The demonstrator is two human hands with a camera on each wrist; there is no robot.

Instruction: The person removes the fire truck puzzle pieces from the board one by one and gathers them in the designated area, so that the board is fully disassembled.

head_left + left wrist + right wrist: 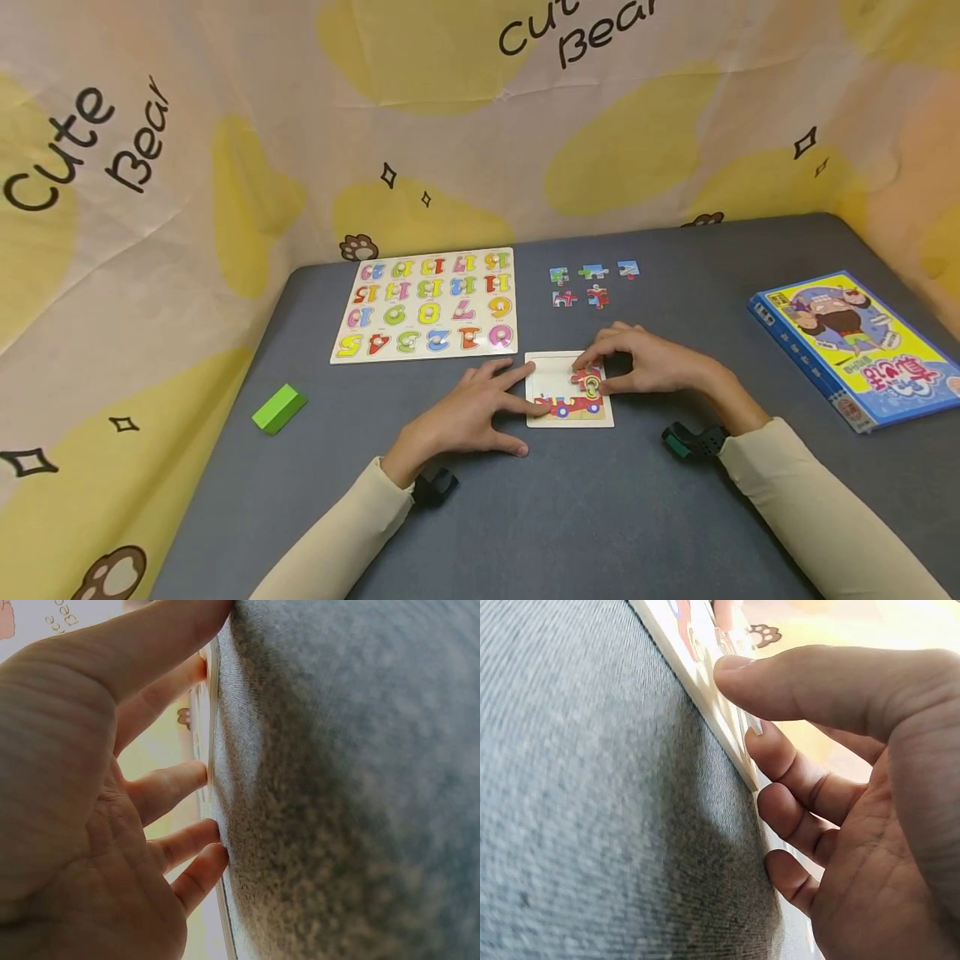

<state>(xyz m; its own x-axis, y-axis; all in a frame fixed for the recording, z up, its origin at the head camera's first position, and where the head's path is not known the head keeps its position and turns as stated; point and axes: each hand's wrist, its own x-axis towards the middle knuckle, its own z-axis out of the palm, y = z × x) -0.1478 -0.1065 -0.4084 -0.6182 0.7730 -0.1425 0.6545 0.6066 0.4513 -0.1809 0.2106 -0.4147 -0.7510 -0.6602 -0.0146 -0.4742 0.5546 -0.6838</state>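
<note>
The head camera looks forward and down over the grey table from above. Each wrist camera sits very close, low against the tabletop, looking along its own palm toward the fingertips. All three views share the small puzzle tray edge.

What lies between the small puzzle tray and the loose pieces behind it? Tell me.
Nothing but bare grey table: in the head view, the stretch from the puzzle tray back to the five loose pieces holds no object; the right hand sits just beside it.
</note>
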